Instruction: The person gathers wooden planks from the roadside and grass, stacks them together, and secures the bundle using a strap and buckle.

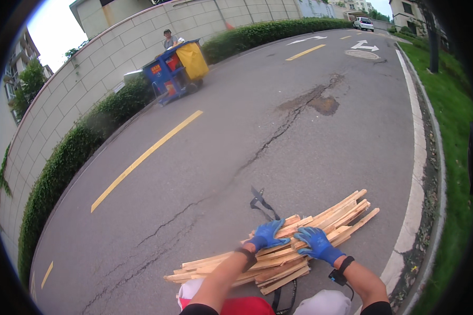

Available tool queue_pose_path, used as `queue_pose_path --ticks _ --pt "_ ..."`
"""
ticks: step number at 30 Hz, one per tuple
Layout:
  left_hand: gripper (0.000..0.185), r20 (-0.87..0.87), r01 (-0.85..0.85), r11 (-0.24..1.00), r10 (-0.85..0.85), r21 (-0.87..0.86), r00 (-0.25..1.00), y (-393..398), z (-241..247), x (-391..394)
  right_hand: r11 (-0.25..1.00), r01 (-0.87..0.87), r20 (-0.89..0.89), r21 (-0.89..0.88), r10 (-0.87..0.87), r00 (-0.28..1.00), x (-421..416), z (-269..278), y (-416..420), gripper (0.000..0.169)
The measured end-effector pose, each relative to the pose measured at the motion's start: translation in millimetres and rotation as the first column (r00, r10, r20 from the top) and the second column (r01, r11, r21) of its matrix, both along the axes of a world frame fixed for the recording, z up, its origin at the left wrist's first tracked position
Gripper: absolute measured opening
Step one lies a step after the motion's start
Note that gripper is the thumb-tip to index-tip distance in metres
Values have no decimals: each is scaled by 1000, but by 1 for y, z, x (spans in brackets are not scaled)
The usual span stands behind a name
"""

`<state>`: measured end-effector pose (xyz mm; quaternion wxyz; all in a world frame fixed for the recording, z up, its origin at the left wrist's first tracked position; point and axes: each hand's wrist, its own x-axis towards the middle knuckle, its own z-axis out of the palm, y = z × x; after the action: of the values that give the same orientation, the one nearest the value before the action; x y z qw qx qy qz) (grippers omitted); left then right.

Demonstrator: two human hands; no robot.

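Note:
A loose bundle of wooden strips (276,258) lies on the asphalt in front of my knees, fanned towards the upper right. Its strips are pale and of differing lengths, with several short ones on top and at the near side. My left hand (269,235), in a blue work glove, rests on the bundle's far side with the thumb spread. Just to its right, my right hand (317,245), gloved alike, lies on the strips with fingers apart. A black webbing strap (262,201) shows beyond the bundle, and black webbing (287,296) also shows on its near side; between them the wood hides the ground.
A cracked asphalt road (220,157) surrounds the wood. To the right run a white line and a kerb (437,157) beside grass (449,102). Across the road, a person (169,39) stands behind a blue cart (165,73) with a yellow bag (193,61), near a hedge (82,134).

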<state>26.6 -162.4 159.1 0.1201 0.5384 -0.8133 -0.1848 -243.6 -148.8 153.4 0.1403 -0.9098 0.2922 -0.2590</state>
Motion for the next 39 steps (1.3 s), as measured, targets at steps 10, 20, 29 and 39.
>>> queue_pose_path --ticks 10,20,29,39 --pt "101 74 -17 998 21 -58 997 11 26 -5 998 1 14 66 -2 1000 1 28 -1 67" --pt "105 -10 -61 998 61 15 998 13 20 -15 961 218 -21 169 -218 976 41 7 -94 52" --pt "78 -128 -20 995 7 -102 992 14 42 -28 894 214 -371 394 -58 927 52 -25 -119 52" --pt "94 -40 -49 999 49 13 998 7 6 2 987 -21 25 157 17 1000 57 20 -51 37"
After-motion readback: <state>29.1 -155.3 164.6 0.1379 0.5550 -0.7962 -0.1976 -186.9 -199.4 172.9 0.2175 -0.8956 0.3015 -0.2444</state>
